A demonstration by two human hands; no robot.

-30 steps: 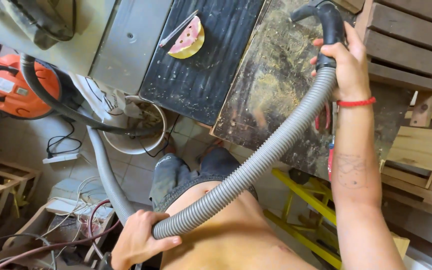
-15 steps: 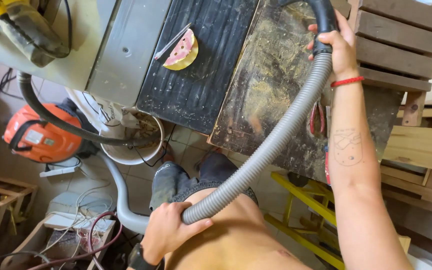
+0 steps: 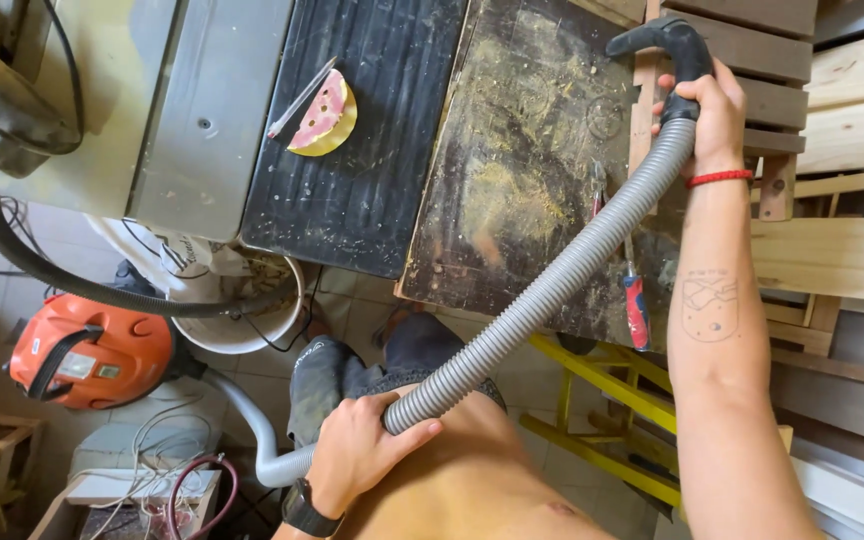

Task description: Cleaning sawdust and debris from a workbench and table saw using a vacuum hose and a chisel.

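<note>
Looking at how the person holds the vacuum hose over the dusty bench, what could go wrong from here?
1. The grey ribbed vacuum hose crosses the red-handled screwdriver at the bench edge; dragging it might knock the tool off.
2. The hose, held by the left hand and right hand, could tug the orange vacuum cleaner into the white bucket.

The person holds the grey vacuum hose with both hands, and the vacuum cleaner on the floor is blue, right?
Not quite. The vacuum cleaner on the floor is orange, not blue, as the head view shows. The rest is right: the left hand and the right hand both hold the grey vacuum hose.
</note>
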